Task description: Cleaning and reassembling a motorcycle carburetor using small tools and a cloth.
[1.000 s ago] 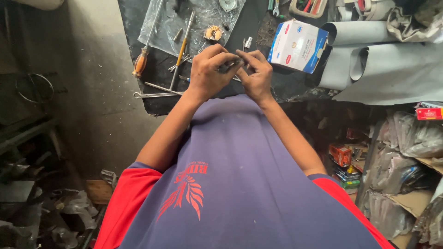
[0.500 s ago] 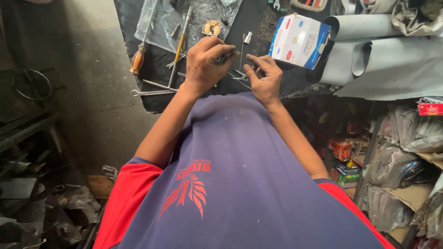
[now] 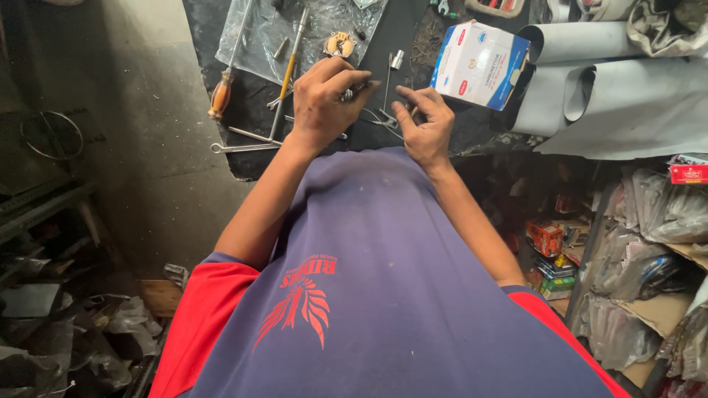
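Your left grip [image 3: 324,99] is curled tight around a small dark metal part [image 3: 351,93], pinching it above the black table [image 3: 398,33]; your right grip [image 3: 422,121] pinches a thin bent wire [image 3: 385,92] between fingertips, just beside the left; a wooden-handled screwdriver [image 3: 221,92] and a slim steel wrench [image 3: 243,147] lie left on crinkled clear plastic [image 3: 254,37]; a glossy blue-white box [image 3: 479,63] sits right.

Soft daylight falls from above on the dark workbench [image 3: 243,158]; the shelves [image 3: 44,214] at left sit in dim shadow, with wide-angle stretching at the edges.
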